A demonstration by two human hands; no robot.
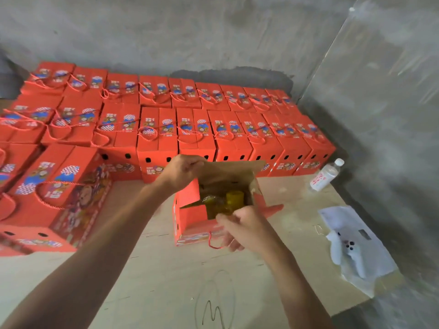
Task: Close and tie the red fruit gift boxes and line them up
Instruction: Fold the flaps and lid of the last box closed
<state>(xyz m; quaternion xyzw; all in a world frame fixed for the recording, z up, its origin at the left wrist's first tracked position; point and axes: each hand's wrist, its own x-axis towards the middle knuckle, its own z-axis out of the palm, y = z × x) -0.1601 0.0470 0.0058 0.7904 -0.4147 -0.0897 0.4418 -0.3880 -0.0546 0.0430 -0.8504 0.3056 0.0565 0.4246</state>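
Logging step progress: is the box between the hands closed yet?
Open. The box has its far flap raised in the left hand, yellow contents visible inside; right hand at the near edge.

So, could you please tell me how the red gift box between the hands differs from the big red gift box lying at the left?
The open red cardboard gift box has its top flaps up, showing yellow contents; the closed red gift box on the left has its flaps shut. The left hand grips the open box's far flap and the right hand is at its near edge; no hand touches the closed box. Its red cord handle crosses the top; the open box's hangs down the front. Both share the red printed design.
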